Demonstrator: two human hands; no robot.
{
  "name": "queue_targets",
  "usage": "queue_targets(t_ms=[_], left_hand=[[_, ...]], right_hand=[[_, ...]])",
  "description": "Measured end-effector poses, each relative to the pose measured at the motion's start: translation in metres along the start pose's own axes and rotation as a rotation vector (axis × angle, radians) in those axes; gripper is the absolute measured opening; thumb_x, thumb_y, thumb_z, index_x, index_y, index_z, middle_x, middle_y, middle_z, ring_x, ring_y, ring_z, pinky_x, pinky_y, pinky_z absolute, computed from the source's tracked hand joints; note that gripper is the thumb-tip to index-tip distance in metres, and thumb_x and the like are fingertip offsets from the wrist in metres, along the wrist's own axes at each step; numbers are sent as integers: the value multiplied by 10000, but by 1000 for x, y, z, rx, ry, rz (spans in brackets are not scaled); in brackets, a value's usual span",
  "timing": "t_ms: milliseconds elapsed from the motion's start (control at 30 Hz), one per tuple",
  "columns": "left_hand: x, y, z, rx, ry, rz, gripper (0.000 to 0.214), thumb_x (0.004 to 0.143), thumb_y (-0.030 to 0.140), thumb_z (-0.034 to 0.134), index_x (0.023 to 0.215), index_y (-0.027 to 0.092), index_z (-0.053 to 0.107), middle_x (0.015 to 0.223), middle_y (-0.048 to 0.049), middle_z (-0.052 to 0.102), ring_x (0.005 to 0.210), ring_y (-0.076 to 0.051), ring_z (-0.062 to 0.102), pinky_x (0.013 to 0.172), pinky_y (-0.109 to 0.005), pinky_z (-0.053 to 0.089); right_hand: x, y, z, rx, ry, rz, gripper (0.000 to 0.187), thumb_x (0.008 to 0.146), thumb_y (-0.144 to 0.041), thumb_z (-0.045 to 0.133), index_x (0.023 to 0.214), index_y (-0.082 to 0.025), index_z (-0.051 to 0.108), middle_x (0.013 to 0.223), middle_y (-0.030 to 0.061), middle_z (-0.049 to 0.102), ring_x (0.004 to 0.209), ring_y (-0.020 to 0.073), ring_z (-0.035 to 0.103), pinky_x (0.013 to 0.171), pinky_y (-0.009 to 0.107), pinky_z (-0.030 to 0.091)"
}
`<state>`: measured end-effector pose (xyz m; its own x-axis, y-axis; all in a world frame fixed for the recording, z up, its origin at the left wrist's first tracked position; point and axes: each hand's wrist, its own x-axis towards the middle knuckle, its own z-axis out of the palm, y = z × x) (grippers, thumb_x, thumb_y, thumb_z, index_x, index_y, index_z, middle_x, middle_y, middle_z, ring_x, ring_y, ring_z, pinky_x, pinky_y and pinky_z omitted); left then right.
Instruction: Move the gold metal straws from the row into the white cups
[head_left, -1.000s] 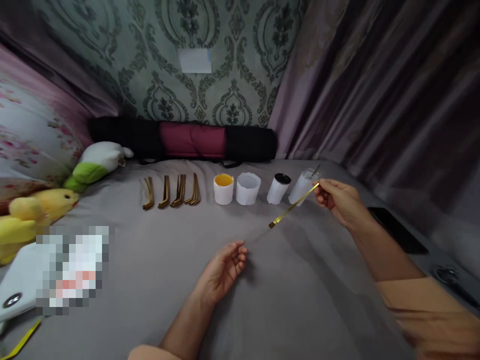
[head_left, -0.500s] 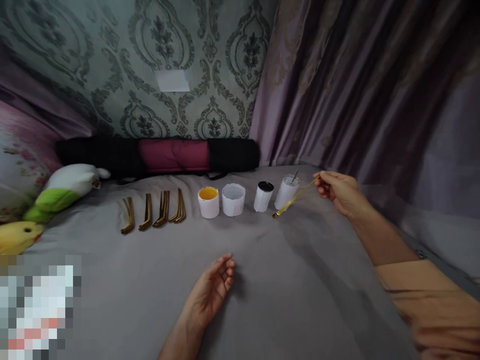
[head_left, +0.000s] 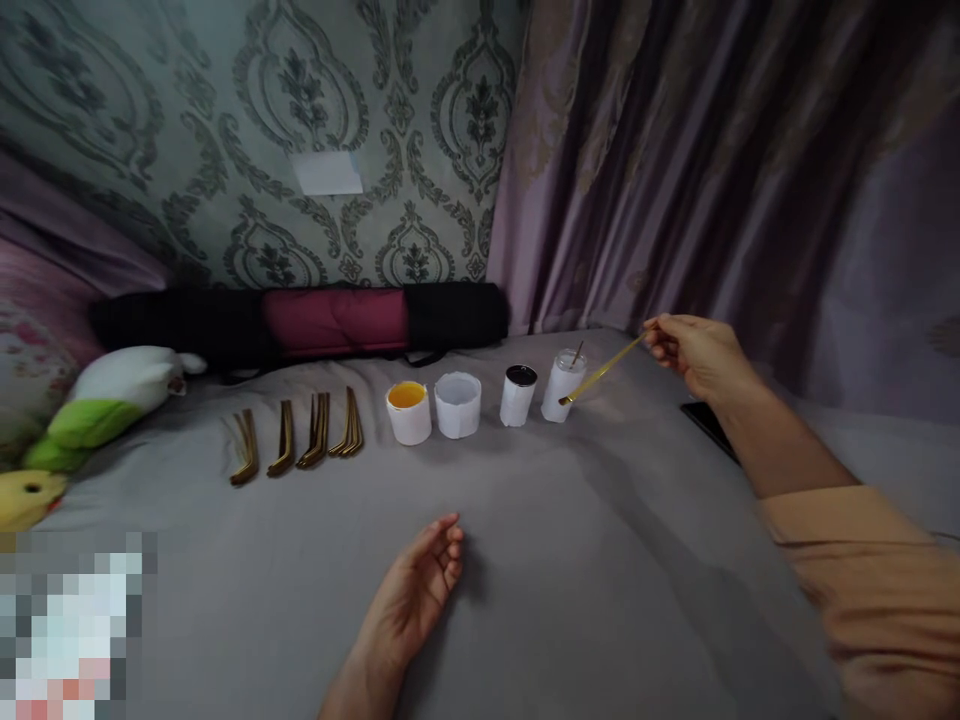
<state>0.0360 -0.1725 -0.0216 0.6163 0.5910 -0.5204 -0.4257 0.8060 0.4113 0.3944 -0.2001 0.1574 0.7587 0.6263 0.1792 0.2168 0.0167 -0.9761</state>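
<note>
My right hand [head_left: 701, 355] pinches the end of a thin yellow paintbrush [head_left: 606, 369]. Its dark bristles point down and left, in front of a white-wrapped clear jar [head_left: 561, 390] that has a thin stick in it; whether they touch cannot be told. My left hand [head_left: 421, 580] lies on the grey sheet, holding nothing, its fingers loosely curved and apart from the thumb. Beyond it stand a white cup of yellow paint [head_left: 409, 420], a white-wrapped cup [head_left: 457, 408] with pale contents and a narrower white-wrapped container [head_left: 517, 398] with a black inside.
Several bunches of bent, gold-brown strips [head_left: 313, 435] lie left of the cups. A long black-and-maroon rolled bag [head_left: 337, 320] lies along the wall. Plush toys [head_left: 112, 400] sit at left. A dark flat object [head_left: 709, 430], like a phone, is partly under my right forearm.
My right hand has drawn the paintbrush slightly up and to the right, lifting its bristles off to the jar's front. The view has shifted a little rightward. My left hand stays nearly still.
</note>
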Motion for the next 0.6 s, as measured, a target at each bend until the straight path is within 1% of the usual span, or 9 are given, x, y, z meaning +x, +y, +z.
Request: queue_targets(t_ms=[167,367,600], left_hand=[[-2,0,1,1,0,4,171,785,108,513,936,67,582,791,-70,571,624,-81,546,554,-186,473],[-1,0,2,-1,-4,4,171,787,112,510,937,67,578,783,-65,571,613,-78,540,551,-188,467],[0,1,1,-3,-6,9,171,789,107,504,935,64,581,785,-67,574,619,-80,542,558,-190,470]], right_hand=[[8,-8,-3,-3,30,-23,159,805,-188,470,712,-133,586,591,6,526,383,40,443,320,153,316],[16,-20,-3,-24,134,-74,185,809,-169,451,674,-139,573,586,9,519,371,42,434,315,166,295],[24,-20,-2,-67,238,-139,178,805,-182,442,695,-144,578,624,16,539,388,38,438,340,176,311]])
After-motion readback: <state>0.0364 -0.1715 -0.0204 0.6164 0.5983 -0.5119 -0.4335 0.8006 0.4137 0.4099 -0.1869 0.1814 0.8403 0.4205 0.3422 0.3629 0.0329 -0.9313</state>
